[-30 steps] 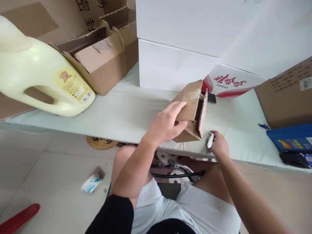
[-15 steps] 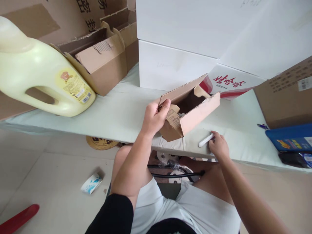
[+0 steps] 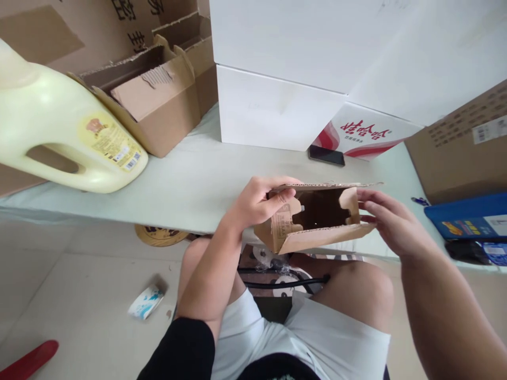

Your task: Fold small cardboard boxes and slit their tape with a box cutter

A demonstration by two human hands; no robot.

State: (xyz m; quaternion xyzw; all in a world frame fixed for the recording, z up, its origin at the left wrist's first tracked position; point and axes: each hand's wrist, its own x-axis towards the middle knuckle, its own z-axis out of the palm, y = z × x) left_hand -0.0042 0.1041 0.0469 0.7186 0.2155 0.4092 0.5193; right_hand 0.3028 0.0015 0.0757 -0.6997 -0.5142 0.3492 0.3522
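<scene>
My left hand point(image 3: 256, 205) is closed on the left end of an open-topped brown cardboard box point(image 3: 327, 240), thumb over its printed end flap. My right hand point(image 3: 394, 219) grips the opposite end, its fingers partly hidden behind the end flap and side. Tilted toward me, the box shows its dark inside through the open top, with rough-cut upper edges. A small pale bit shows inside near the left flap; what it is I cannot make out. The white stick-like object seen earlier is out of sight.
A black phone point(image 3: 327, 155) lies by stacked white cartons point(image 3: 277, 111). Left stand a pale yellow jug point(image 3: 85, 132) and open cardboard boxes point(image 3: 166, 119). A blue package point(image 3: 467, 221) and a pen point(image 3: 420, 201) are at the right on the cloth-covered table point(image 3: 190, 184).
The box has come down and right and turned level, uncovering the phone. My right hand has left the white stick-like object, now unseen, and moved up to the box's right end.
</scene>
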